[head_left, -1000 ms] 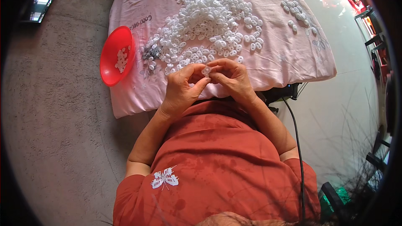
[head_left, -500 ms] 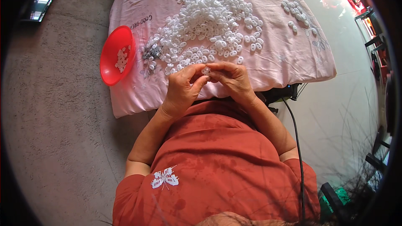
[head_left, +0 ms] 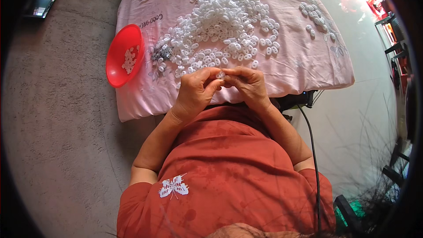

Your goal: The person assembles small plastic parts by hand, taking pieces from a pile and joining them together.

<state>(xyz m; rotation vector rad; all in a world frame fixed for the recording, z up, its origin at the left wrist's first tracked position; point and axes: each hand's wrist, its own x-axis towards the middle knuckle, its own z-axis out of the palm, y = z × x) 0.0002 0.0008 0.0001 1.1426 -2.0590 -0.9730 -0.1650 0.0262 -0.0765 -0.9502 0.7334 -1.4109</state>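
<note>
Between my two hands is a small white plastic piece (head_left: 220, 75), pinched at the near edge of the cloth-covered table. My left hand (head_left: 196, 87) grips it with thumb and index finger. From the other side, the fingertips of my right hand (head_left: 247, 83) press on the same piece, partly covering it. Just beyond my fingers spreads a large heap of white oval plastic pieces (head_left: 220, 22), many with two holes. A red bowl (head_left: 115, 57) at the table's left edge holds several small white pieces (head_left: 129, 61).
A pink printed cloth (head_left: 304, 57) covers the table. A separate group of oval pieces (head_left: 315, 15) lies at its far right. A black cable (head_left: 312, 145) runs down past my right arm. Dark furniture legs (head_left: 392, 174) stand at the right rim.
Both hands stay together on the white piece, with only a slight shift of the fingers. The whole view has moved a little; heap and bowl look the same.
</note>
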